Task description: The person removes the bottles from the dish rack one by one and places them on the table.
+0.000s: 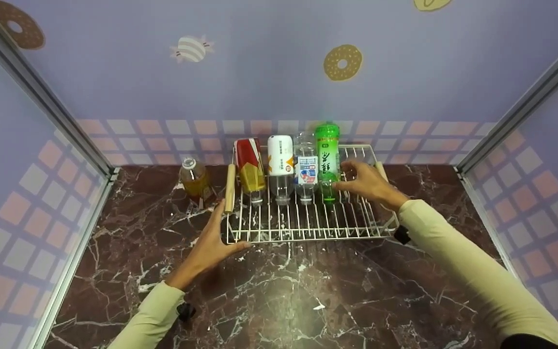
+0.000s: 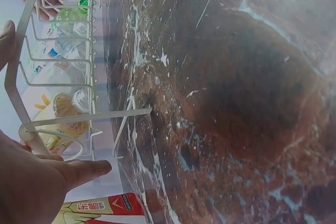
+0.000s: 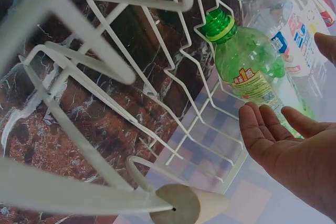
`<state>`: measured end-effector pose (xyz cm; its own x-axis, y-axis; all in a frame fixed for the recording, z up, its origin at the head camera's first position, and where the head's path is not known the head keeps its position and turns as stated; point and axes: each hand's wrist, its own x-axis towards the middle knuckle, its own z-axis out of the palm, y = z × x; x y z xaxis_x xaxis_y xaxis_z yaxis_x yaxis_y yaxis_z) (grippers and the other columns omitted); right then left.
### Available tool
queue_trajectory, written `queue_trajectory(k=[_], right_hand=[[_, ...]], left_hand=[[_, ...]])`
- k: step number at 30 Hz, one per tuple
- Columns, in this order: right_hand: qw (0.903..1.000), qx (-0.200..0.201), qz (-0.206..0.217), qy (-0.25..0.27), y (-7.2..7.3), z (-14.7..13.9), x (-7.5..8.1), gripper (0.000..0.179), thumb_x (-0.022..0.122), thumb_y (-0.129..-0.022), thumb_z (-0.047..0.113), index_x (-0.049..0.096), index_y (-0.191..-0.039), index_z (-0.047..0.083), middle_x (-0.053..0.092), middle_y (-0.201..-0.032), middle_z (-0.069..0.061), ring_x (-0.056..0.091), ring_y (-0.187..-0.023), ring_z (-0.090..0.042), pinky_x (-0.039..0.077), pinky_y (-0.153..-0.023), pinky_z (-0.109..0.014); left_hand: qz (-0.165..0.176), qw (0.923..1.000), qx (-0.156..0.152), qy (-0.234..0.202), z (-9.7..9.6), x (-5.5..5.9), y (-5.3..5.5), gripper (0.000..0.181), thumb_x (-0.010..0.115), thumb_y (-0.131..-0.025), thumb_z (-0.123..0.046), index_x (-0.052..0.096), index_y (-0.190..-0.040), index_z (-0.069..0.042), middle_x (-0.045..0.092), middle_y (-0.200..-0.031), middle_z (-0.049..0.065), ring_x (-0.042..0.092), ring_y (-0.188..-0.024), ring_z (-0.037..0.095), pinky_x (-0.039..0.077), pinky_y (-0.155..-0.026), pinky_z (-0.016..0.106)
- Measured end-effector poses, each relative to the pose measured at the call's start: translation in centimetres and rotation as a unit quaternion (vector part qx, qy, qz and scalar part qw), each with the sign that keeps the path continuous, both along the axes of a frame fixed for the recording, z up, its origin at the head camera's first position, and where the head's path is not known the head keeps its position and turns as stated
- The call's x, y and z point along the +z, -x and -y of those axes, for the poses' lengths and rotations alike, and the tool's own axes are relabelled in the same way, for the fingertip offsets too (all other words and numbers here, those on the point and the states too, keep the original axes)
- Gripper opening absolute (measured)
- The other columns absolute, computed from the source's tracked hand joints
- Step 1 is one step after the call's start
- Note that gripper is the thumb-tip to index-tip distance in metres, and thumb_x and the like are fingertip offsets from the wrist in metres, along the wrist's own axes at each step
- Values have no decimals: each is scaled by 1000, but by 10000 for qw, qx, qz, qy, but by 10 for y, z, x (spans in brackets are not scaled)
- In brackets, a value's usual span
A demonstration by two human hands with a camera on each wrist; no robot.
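A white wire rack (image 1: 308, 237) with wooden handles holds a row of bottles, their necks toward the person. From the left come a red-and-yellow bottle (image 1: 250, 167), a white-labelled bottle (image 1: 280, 155), a clear bottle (image 1: 306, 169) with a blue-and-white label and a green bottle (image 1: 327, 150). My right hand (image 1: 368, 184) is at the green bottle's right side, its thumb and fingers spread along it. At the rack's left end, my left hand (image 1: 213, 247) has thumb and fingers spread wide around the front corner, fingertips by the wooden handle (image 1: 230, 189).
Outside the rack on the left stands a white-capped bottle (image 1: 195, 179) with amber contents. The dark red marbled surface (image 1: 279, 291) reaches in front of the rack. Lilac patterned panels (image 1: 269, 87) enclose it at the back and both sides.
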<state>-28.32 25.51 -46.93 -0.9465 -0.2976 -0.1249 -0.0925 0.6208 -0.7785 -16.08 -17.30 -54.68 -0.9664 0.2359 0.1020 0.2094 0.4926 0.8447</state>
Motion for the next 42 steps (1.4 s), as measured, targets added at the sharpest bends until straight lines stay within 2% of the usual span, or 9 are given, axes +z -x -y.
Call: queue_trajectory(k=[5,12,14,20,23,27,30,35,42], right_hand=[[9996,-122,198,-176,6,2,-4,85,86,-97,36,43,-160,-2,49,-160,-26,48,-147,-48,43,-122,-67],[9990,-100,387,-199,15,4,-5,90,86,-95,39,41,-160,-5,53,-153,-27,56,-138,-47,51,-117,-63],[9988,-109,447,-190,18,6,-5,94,87,-95,41,39,-162,-5,53,-155,-27,56,-139,-47,51,-117,-62],[9984,-37,523,-226,27,16,-9,107,87,-94,44,27,-168,-5,48,-162,-30,51,-145,-50,46,-122,-64],[9979,4,633,-121,30,20,-10,110,88,-94,42,24,-170,-4,45,-163,-32,47,-148,-50,43,-124,-67],[9966,48,808,115,33,21,-13,106,89,-94,37,26,-168,-5,43,-163,-33,43,-151,-51,37,-126,-69],[9959,36,875,215,35,20,-15,105,89,-94,35,26,-167,-7,41,-164,-34,41,-153,-51,35,-128,-69],[9965,39,808,214,37,18,-18,104,90,-93,33,28,-166,-8,42,-164,-33,42,-152,-50,36,-129,-66],[9970,-9,683,360,38,16,-20,88,92,-91,28,43,-155,-7,56,-145,-27,55,-135,-44,46,-122,-63]], left_hand=[[107,9997,49,-219,-2,-3,-2,132,98,-85,-30,6,-177,-6,8,-182,27,16,-165,51,17,-131,73],[299,9986,58,-427,-4,-5,-3,130,96,-88,-28,3,-178,-14,3,-184,20,13,-167,48,14,-130,74],[395,9978,77,-524,-4,-5,-5,131,96,-88,-27,2,-178,-17,1,-184,17,12,-167,48,17,-130,74],[557,9947,192,-841,-1,-7,-9,128,95,-89,-26,3,-179,-21,5,-183,22,15,-166,50,21,-127,77],[607,9928,221,-1009,-1,-9,-11,129,95,-89,-23,3,-179,-22,10,-182,24,23,-164,50,21,-127,78],[686,9884,154,-1349,-3,-10,-11,130,95,-88,-19,2,-178,-22,15,-179,29,34,-160,49,36,-124,73],[714,9865,108,-1473,-5,-11,-10,131,96,-87,-20,2,-179,-23,15,-179,28,37,-159,48,41,-120,72],[731,9866,102,-1453,-6,-11,-7,131,97,-87,-25,3,-179,-26,17,-179,28,37,-159,47,37,-121,76],[756,9888,112,-1279,-6,-10,-6,131,96,-87,-28,2,-179,-27,19,-178,30,39,-158,47,39,-121,71]])
